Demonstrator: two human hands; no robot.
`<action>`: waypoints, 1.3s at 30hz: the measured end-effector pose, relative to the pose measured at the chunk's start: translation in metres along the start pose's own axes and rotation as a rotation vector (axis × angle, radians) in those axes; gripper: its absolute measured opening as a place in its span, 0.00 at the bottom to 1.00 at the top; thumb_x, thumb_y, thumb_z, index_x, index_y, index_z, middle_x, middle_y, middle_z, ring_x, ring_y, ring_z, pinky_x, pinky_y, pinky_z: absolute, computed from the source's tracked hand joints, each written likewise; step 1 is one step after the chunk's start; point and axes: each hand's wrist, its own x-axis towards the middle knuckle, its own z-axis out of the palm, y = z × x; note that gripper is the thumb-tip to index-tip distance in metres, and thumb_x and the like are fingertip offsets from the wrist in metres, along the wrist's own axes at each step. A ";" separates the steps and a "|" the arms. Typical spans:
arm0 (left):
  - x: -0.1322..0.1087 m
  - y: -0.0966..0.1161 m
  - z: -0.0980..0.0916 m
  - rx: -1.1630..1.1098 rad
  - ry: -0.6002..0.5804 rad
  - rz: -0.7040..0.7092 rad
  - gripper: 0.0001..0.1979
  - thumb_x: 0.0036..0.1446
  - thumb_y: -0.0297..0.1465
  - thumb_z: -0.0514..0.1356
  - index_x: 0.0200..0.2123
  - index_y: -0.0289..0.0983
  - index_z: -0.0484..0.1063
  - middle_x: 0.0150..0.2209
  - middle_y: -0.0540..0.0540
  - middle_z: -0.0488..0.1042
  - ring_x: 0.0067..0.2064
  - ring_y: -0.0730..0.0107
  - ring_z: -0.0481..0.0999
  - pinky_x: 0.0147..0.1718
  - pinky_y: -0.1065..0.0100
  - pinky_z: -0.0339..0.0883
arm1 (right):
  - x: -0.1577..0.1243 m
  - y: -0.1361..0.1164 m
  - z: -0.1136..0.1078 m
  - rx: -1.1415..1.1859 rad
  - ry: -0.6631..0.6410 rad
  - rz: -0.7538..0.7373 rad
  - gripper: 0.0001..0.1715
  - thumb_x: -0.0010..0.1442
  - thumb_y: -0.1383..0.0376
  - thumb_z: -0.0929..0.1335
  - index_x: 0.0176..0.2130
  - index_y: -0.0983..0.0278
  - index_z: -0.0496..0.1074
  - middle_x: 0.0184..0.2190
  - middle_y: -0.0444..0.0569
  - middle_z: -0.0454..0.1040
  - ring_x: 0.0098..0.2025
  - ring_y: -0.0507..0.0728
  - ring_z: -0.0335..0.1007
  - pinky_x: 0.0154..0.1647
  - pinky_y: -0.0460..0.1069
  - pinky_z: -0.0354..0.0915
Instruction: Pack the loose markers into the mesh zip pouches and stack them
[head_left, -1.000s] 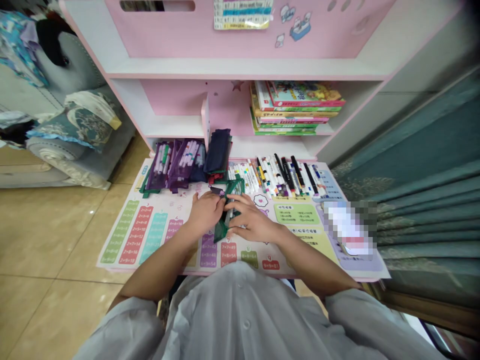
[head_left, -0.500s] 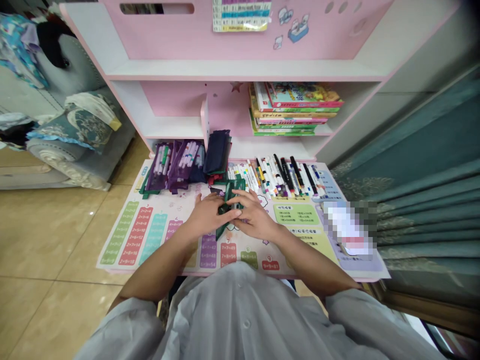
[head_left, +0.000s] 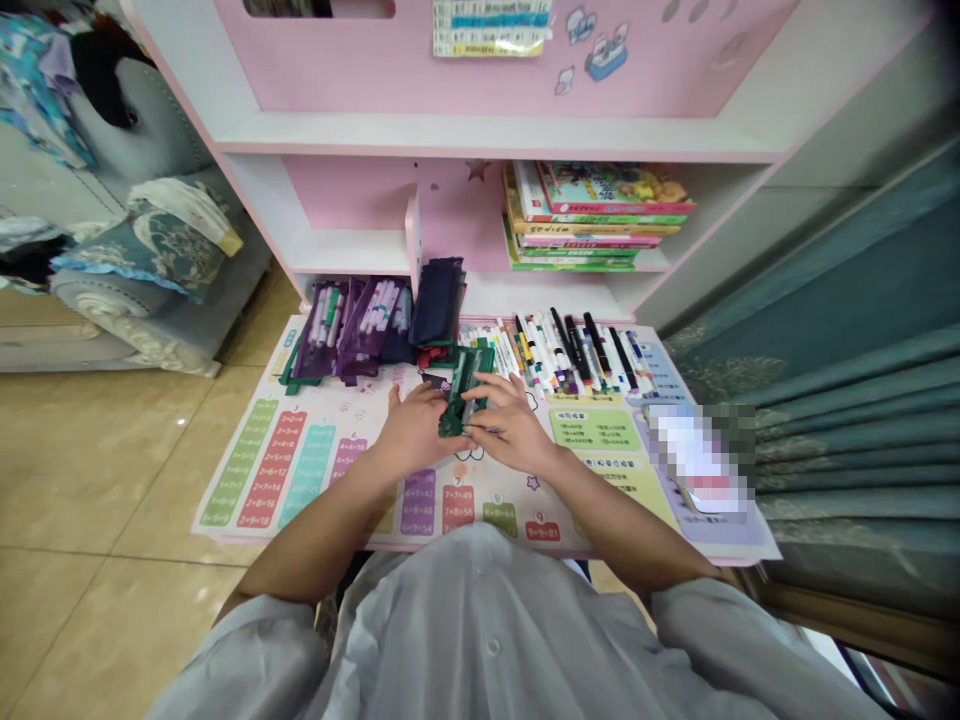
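A dark green pouch (head_left: 469, 378) lies on the desk mat between my hands, with a clear or pale strip showing along its middle. My left hand (head_left: 411, 425) rests against the pouch's left side, its thumb hidden near the lower end. From the right, my right hand (head_left: 510, 425) reaches over the pouch, fingers bent on its edge and lower end. Just behind are a dark navy pouch (head_left: 438, 300) and purple mesh pouches (head_left: 367, 320) with markers inside. To the right of these lies a row of loose markers (head_left: 555, 350).
Picture books (head_left: 600, 225) are stacked on the pink and white shelf (head_left: 495, 137) behind the desk. A blurred phone-like object (head_left: 697, 460) lies at the right side of the printed mat (head_left: 255, 470). A teal curtain (head_left: 862, 400) hangs to the right; a sofa (head_left: 165, 320) stands left.
The green pouch's lower end, which hung down towards me below my hands, is now folded up between them. My right fingers have shifted slightly on the pouch.
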 end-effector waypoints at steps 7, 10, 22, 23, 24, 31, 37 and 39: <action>-0.001 0.002 0.005 0.021 -0.012 0.028 0.18 0.55 0.36 0.58 0.49 0.43 0.73 0.57 0.40 0.73 0.65 0.45 0.60 0.61 0.30 0.42 | 0.001 0.002 0.009 -0.004 0.020 -0.035 0.10 0.60 0.65 0.68 0.29 0.59 0.77 0.47 0.49 0.76 0.62 0.66 0.61 0.65 0.71 0.44; -0.001 0.002 0.003 -0.001 0.102 -0.020 0.18 0.54 0.37 0.59 0.49 0.42 0.72 0.58 0.40 0.72 0.64 0.45 0.62 0.62 0.31 0.43 | 0.006 0.003 0.006 -0.010 0.041 -0.046 0.10 0.60 0.65 0.67 0.29 0.59 0.77 0.46 0.49 0.77 0.62 0.66 0.62 0.64 0.70 0.47; -0.006 0.004 0.001 0.026 0.209 -0.052 0.09 0.57 0.35 0.60 0.27 0.39 0.75 0.55 0.43 0.74 0.65 0.44 0.60 0.61 0.28 0.36 | 0.017 0.001 0.006 -0.018 0.086 -0.077 0.11 0.61 0.64 0.66 0.28 0.60 0.75 0.46 0.50 0.76 0.61 0.67 0.62 0.65 0.71 0.44; -0.006 0.004 0.001 0.036 0.178 -0.036 0.09 0.57 0.34 0.59 0.28 0.40 0.77 0.54 0.42 0.75 0.65 0.44 0.60 0.61 0.27 0.36 | 0.016 0.002 0.007 -0.017 0.080 -0.080 0.12 0.62 0.64 0.66 0.28 0.60 0.75 0.46 0.50 0.76 0.62 0.66 0.62 0.65 0.71 0.44; -0.006 0.004 0.001 0.040 0.152 -0.019 0.09 0.58 0.33 0.58 0.29 0.40 0.78 0.54 0.42 0.75 0.65 0.44 0.60 0.60 0.27 0.36 | 0.015 0.002 0.009 -0.018 0.079 -0.084 0.12 0.62 0.64 0.66 0.29 0.59 0.75 0.46 0.50 0.76 0.62 0.66 0.61 0.65 0.70 0.43; -0.008 0.000 0.000 0.032 0.165 0.015 0.10 0.59 0.34 0.58 0.32 0.43 0.81 0.56 0.44 0.74 0.66 0.45 0.61 0.60 0.26 0.39 | 0.009 0.005 0.017 0.026 0.199 -0.080 0.11 0.62 0.64 0.66 0.30 0.59 0.77 0.51 0.51 0.73 0.66 0.67 0.54 0.64 0.68 0.51; -0.010 0.000 -0.002 0.079 0.154 0.019 0.10 0.59 0.35 0.59 0.31 0.43 0.81 0.56 0.42 0.74 0.66 0.42 0.61 0.58 0.24 0.39 | 0.010 0.005 0.020 0.069 0.212 -0.046 0.09 0.60 0.65 0.68 0.29 0.60 0.77 0.51 0.52 0.72 0.67 0.68 0.52 0.63 0.67 0.55; -0.009 0.000 -0.004 0.088 0.128 0.020 0.10 0.60 0.35 0.59 0.32 0.44 0.81 0.55 0.42 0.75 0.66 0.43 0.60 0.58 0.23 0.39 | 0.010 0.004 0.019 0.066 0.206 -0.054 0.09 0.60 0.65 0.68 0.29 0.60 0.77 0.51 0.53 0.72 0.67 0.68 0.51 0.63 0.67 0.56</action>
